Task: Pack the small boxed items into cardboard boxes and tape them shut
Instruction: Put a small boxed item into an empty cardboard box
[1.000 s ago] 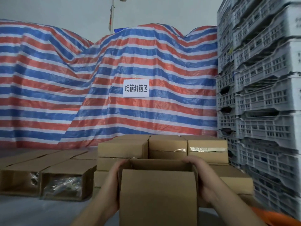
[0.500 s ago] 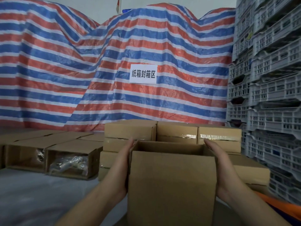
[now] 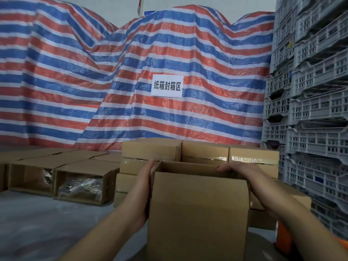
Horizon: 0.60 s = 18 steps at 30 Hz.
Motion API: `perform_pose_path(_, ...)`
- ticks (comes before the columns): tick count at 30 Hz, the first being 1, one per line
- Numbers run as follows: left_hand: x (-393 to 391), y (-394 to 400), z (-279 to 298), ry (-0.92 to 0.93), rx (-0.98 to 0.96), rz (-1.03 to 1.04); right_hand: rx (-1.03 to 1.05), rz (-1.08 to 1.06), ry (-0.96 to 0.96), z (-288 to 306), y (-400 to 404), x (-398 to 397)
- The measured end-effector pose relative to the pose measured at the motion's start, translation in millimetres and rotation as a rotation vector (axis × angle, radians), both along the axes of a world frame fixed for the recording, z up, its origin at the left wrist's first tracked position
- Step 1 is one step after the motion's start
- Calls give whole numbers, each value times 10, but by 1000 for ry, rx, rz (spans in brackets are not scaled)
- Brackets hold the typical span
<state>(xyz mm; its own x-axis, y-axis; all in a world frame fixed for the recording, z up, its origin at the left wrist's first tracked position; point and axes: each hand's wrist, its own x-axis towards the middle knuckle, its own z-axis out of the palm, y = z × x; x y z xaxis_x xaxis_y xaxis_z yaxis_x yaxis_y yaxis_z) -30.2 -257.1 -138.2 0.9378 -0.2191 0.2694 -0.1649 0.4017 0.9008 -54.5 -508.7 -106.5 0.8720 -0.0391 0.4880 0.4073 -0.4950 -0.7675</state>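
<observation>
Here the open cardboard box (image 3: 197, 210) stands upright between both hands, in front of the taped boxes (image 3: 252, 157). The left hand (image 3: 141, 193) lies flat against its left wall with straight fingers. The right hand (image 3: 243, 174) curls its fingers over the far right rim, gripping it.

A single head-worn view looks forward and slightly down from just behind the left hand (image 3: 143, 187) and right hand (image 3: 243, 176), very near them. It faces the striped tarp (image 3: 131, 81) well beyond the hands; stacked grey crates (image 3: 310, 110) fill the edge past the right hand.
</observation>
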Motion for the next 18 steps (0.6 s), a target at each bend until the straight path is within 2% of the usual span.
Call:
perform_pose_path(6, 41, 24, -28, -15, 50, -18, 90, 55, 11, -35, -38, 85)
perform_pose_path(12, 7, 6, 15, -10, 26, -12, 166, 143, 155, 67, -85, -15)
perform_pose_path(18, -3, -8, -2, -71, 86, 36, 101, 209, 250, 136, -112, -81)
